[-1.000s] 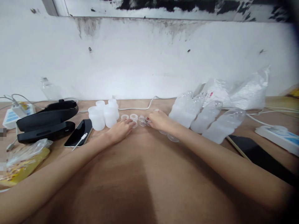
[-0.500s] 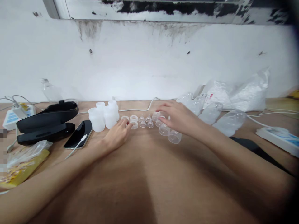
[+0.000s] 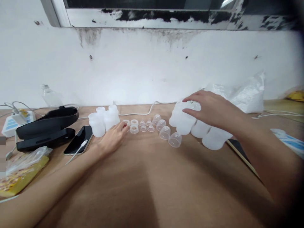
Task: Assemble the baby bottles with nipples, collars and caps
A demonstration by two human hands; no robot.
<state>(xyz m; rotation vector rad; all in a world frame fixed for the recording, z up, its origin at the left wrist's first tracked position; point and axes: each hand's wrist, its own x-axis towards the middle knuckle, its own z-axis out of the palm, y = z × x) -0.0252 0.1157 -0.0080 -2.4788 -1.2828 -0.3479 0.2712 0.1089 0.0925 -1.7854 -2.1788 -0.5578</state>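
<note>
My left hand (image 3: 114,136) rests on the table with its fingers curled together beside a group of translucent screw rings (image 3: 134,129). Its fingertips partly cover the nearest ring, and whatever they hold is hidden. My right hand (image 3: 210,109) hovers at the right, thumb and fingers apart, over a cluster of frosted white bottles (image 3: 186,124); it grips nothing I can see. Between the hands, clear bottle nipples (image 3: 150,128) stand in short rows. Clear dome caps (image 3: 164,132) run in a slanting line towards me. More white bottles (image 3: 97,125) stand behind my left hand.
A phone (image 3: 79,139) with a white cable lies at left, beside an open black case (image 3: 47,125) and a yellow snack bag (image 3: 26,174). Power strips (image 3: 20,122) sit at both sides. White plastic bags (image 3: 249,95) lean against the wall at the right rear.
My right hand has moved right, from over the dome caps to over the right-hand bottles. My left hand has drawn back slightly to the left from the rings.
</note>
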